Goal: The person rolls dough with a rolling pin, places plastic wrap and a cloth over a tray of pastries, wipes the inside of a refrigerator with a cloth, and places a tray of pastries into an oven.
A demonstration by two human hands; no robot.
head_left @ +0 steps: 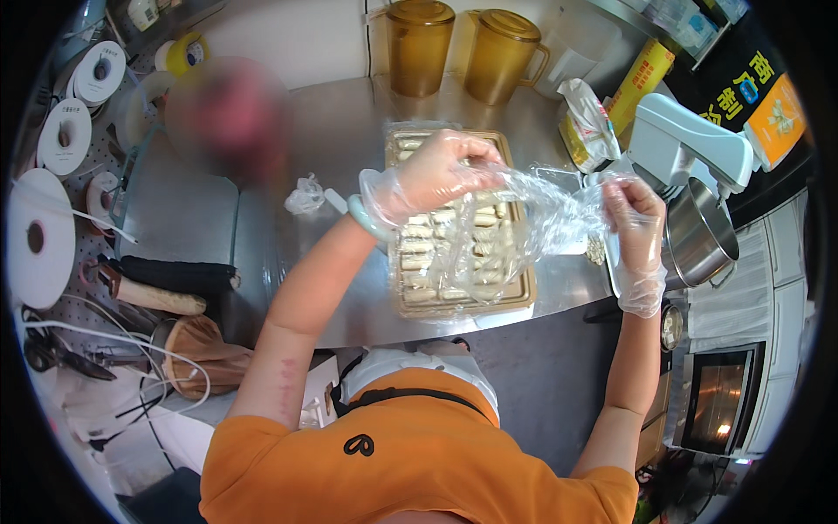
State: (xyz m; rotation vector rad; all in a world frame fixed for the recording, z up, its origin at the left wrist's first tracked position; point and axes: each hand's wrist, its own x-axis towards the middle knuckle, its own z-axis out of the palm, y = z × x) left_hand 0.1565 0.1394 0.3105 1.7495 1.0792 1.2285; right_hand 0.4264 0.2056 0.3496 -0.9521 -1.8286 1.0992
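L hand (441, 177) & R hand (637, 231) pinch 1 clear film (563, 210) partly over tray (529, 286) w/ rolls (417, 246).

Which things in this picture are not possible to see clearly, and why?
In the head view:
- some pale rolls: behind the left hand and crumpled plastic film
- pink shape, upper left: blurred beyond recognition
- contents of left amber pitcher: hidden by its lid and dark tint

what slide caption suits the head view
Gloved left hand and gloved right hand hold clear plastic film over a tray of pale rolls.
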